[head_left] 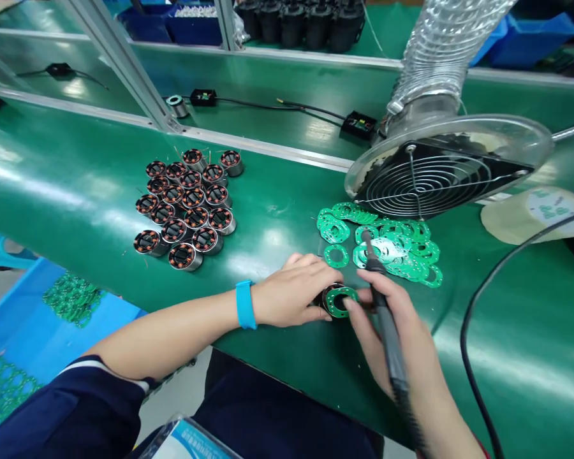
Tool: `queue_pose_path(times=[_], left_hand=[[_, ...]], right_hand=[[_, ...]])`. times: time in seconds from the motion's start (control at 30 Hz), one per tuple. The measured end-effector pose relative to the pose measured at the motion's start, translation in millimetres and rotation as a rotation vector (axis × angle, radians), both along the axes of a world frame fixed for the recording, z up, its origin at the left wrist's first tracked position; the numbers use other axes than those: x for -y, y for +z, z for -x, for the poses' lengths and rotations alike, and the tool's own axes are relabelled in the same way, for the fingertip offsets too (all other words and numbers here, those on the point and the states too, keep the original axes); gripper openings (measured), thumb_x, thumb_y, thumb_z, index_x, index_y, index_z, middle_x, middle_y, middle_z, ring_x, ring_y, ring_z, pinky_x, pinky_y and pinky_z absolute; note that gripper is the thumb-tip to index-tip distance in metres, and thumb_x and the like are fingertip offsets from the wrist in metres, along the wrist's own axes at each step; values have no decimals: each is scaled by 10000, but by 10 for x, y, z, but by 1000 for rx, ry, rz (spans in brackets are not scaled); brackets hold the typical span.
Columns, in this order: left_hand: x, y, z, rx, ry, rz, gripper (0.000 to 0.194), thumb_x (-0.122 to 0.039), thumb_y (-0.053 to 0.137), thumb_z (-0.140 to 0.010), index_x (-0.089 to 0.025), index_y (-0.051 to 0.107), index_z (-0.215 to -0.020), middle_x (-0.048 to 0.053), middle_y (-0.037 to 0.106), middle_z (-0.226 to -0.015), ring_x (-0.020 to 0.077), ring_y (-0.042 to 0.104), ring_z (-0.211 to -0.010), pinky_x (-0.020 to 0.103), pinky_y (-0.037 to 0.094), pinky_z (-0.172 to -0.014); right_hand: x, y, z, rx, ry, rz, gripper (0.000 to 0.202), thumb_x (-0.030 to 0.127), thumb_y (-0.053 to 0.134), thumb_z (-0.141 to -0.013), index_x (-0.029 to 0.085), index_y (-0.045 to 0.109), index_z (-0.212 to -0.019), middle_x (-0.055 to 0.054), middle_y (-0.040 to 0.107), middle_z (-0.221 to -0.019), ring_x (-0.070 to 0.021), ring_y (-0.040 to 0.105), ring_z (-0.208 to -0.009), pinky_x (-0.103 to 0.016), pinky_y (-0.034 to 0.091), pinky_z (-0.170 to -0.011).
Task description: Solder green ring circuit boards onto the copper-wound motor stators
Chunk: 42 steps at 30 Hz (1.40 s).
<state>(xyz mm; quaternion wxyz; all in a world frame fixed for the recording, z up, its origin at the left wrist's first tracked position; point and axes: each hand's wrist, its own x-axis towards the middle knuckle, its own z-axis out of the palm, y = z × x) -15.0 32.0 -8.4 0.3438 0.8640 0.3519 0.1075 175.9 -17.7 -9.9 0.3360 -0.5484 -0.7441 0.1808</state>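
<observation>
My left hand [299, 290], with a blue band at the wrist, is wrapped round a motor stator near the table's front edge. A green ring-shaped circuit board [340, 302] lies at the stator's right-facing end. My right hand [387, 319] holds a black soldering iron [387, 338], its tip pointing up and away over the boards. The thumb and fingertips of that hand also touch the ring board. Loose green ring boards [414, 255] lie in a pile just beyond my hands. Several copper-wound stators [194, 218] stand grouped at the left.
A fume extractor [425, 182] with a silver duct overhangs the back right. A black cable [469, 331] curves down the right side. Blue bins [119, 325] with green boards sit at the lower left. A solder spool [177, 106] stands by the metal frame.
</observation>
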Motion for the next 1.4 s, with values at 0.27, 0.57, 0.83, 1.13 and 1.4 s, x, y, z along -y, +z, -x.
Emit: queue_pose_path(times=[0.27, 0.57, 0.83, 1.13, 1.4], left_hand=[[-163, 54, 133, 27, -40, 43, 100, -131, 538, -941, -178, 623, -917, 41, 697, -946, 192, 593, -944, 319, 388, -882], [-190, -24, 143, 332, -65, 227, 203, -2, 520, -830, -169, 565, -936, 42, 623, -962, 136, 584, -874, 246, 464, -786], [-200, -69, 113, 415, -20, 511, 79, -147, 645, -855, -161, 567, -847, -26, 550, -748, 97, 520, -677, 221, 436, -639], [-172, -11, -52, 489, 228, 753, 107, -109, 687, -794, -139, 592, -755, -37, 596, -698, 80, 528, -656, 216, 446, -656], [-111, 103, -128, 480, 424, 936, 128, -55, 642, -790, -131, 582, -707, -61, 572, -615, 57, 501, -566, 191, 401, -580]], right_hand=[[76, -23, 59, 357, 106, -278, 292, 306, 450, -1002, 148, 525, -1236, -105, 723, -906, -226, 676, -752, -354, 510, -704], [-19, -53, -77, 193, 194, -80, 322, 309, 452, -1000, 277, 479, -1319, -39, 739, -959, -206, 713, -815, -322, 553, -703], [-22, -131, -182, 84, 225, 39, 355, 324, 490, -990, 304, 470, -1344, -62, 715, -1182, -215, 712, -1009, -316, 579, -770], [-31, -118, -139, 39, 243, -88, 455, 241, 528, -961, 269, 415, -1401, -99, 685, -1246, -233, 675, -1091, -385, 559, -854], [10, -49, -60, 172, 226, -336, 435, 81, 553, -899, 235, 498, -1302, -75, 753, -1072, -233, 681, -1061, -413, 503, -876]])
